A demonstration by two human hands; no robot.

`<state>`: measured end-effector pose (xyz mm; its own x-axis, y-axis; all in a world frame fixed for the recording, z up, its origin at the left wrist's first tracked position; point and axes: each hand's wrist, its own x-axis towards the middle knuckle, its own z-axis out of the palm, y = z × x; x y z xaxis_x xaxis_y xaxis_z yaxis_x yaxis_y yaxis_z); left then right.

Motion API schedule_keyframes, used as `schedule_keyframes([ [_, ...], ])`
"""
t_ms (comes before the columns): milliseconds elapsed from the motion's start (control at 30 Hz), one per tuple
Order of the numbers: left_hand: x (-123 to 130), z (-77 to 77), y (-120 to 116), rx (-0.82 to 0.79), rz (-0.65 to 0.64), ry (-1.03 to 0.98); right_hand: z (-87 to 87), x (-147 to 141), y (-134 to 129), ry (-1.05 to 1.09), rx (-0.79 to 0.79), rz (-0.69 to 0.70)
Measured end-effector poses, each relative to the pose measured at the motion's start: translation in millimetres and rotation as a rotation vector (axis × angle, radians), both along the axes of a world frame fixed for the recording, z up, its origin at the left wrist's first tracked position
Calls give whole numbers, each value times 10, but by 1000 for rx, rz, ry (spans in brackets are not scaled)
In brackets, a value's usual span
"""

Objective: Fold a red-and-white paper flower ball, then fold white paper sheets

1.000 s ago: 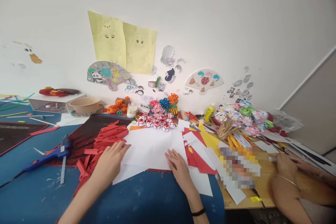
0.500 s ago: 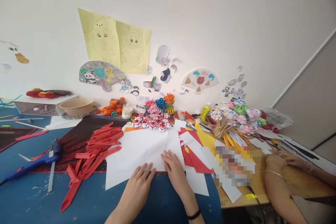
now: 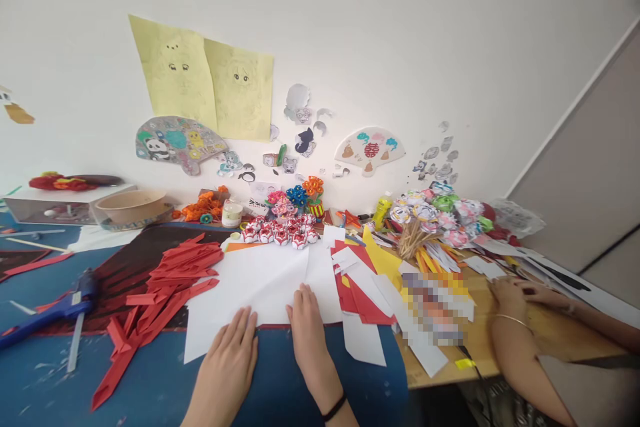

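White paper sheets [image 3: 250, 280] lie on a dark mat on the blue table. My left hand [image 3: 229, 353] rests flat near the sheets' front edge, fingers extended side by side, palm down. To its right, my right hand [image 3: 309, 333] with a black wrist band lies palm down on the paper, fingers stretched forward. Neither hand grips anything visible. Folded red paper strips [image 3: 173, 280] are heaped left of the sheets. Red and white paper flowers [image 3: 283, 233] stand in rows just behind them. Red sheets [image 3: 363, 293] and white offcuts lie at the right.
A blue glue gun [image 3: 77, 300] lies at the left, near a round wooden bowl [image 3: 131, 207]. Paper flower bouquets [image 3: 440, 217] sit at the back right. Another person's arms [image 3: 515, 327] rest on the wooden table [image 3: 485, 347] at the right.
The whole view has shifted, so the scene sits further left. My left hand's fingers have drawn closer together, and my right hand's fingers are also less spread.
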<state>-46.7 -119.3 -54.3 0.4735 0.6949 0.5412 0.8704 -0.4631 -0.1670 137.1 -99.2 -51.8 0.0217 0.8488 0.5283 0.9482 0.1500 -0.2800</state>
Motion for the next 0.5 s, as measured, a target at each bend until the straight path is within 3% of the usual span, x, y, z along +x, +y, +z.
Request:
schedule_keyframes([
  [233,-256,9,-44,-11,110,-6,82,-28,-57,-60,-45,-30],
  [500,-377,32,-16,-7,89,11,120,96,-85,174,-65,79],
])
